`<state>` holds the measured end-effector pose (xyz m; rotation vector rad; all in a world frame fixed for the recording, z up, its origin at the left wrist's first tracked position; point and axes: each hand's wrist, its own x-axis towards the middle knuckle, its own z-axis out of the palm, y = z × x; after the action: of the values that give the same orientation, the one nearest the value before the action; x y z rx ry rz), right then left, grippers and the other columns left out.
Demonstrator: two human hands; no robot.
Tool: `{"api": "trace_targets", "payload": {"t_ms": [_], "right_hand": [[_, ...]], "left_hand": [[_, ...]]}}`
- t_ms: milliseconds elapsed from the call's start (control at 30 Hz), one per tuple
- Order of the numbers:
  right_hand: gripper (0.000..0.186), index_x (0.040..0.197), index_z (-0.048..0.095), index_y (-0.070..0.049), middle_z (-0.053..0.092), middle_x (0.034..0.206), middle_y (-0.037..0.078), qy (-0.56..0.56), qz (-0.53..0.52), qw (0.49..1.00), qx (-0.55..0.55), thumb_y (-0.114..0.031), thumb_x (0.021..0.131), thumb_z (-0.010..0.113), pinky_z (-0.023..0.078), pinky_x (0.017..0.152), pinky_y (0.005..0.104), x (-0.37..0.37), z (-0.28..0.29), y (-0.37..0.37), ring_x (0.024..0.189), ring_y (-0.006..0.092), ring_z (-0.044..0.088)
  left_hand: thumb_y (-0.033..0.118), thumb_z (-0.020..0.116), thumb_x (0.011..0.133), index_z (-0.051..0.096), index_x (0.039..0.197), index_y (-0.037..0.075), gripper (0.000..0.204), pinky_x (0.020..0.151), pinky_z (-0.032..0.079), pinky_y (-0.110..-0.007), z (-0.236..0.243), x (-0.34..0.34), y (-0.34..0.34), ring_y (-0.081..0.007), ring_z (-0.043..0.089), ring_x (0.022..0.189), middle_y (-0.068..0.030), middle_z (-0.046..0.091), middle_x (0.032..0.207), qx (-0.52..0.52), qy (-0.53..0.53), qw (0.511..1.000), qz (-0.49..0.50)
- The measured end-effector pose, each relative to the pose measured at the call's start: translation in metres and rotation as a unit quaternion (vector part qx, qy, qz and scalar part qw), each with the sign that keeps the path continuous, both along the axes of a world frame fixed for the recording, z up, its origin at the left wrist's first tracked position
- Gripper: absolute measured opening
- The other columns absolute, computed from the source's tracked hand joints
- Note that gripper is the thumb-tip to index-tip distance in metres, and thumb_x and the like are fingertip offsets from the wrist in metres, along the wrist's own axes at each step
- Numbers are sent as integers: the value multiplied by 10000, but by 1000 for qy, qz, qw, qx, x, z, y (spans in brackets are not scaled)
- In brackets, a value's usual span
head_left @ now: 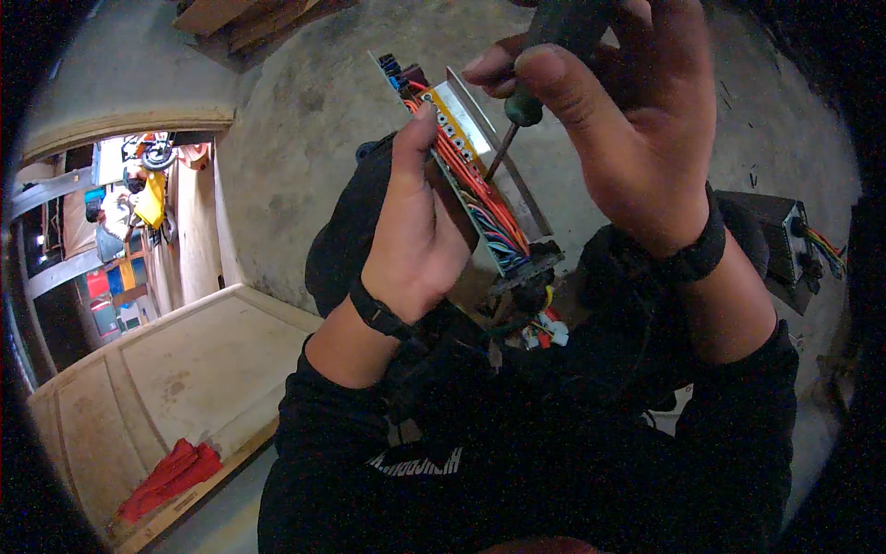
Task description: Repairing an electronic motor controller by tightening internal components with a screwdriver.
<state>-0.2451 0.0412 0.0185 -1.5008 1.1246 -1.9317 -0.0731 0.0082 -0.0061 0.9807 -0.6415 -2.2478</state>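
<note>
The left hand (420, 245) is closed around a long metal box (472, 115), with its thumb by the box's edge. The right hand (628, 129) grips a green screwdriver (523, 111). Its tip points down into the box, but I can't tell if it touches a screw. The box is held up, tilted, in front of the person.

The work looks partway done. The box is open, red wires (452, 152) lie inside, and a yellow strip (454, 125) is in place. The box is not closed up yet, so that seems left.

White plugs (544, 334) sit just below. Farther right is another box (775, 242) with wires. Far left, a red cloth (175, 480) lies on a wooden board (198, 369).
</note>
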Motion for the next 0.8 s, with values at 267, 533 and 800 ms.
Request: {"api": "trace_targets", "payload": {"t_ms": [267, 533, 800], "right_hand": [[645, 1401, 316, -24, 441, 1290, 151, -97, 15, 995, 17, -81, 885, 699, 595, 868, 384, 4, 21, 9, 1117, 240, 563], [657, 1389, 348, -29, 470, 1285, 142, -33, 7, 993, -116, -104, 863, 734, 563, 901, 368, -3, -21, -14, 1099, 227, 588], [660, 1389, 342, -30, 442, 1347, 158, -10, -27, 998, -63, -111, 863, 732, 567, 909, 362, 2, 6, 2, 1114, 232, 590]], "left_hand": [[493, 540, 949, 497, 1320, 108, 537, 995, 460, -409, 3, -5, 2, -208, 576, 1110, -55, 598, 1205, -10, 14, 1000, -12], [484, 528, 958, 487, 1339, 104, 539, 1014, 443, -409, 3, -7, 1, -197, 566, 1128, -50, 595, 1223, 11, 5, 1000, 1], [463, 503, 977, 479, 1352, 99, 523, 1061, 399, -394, 1, -6, -2, -199, 526, 1207, -49, 564, 1294, 17, -2, 1000, 15]]}}
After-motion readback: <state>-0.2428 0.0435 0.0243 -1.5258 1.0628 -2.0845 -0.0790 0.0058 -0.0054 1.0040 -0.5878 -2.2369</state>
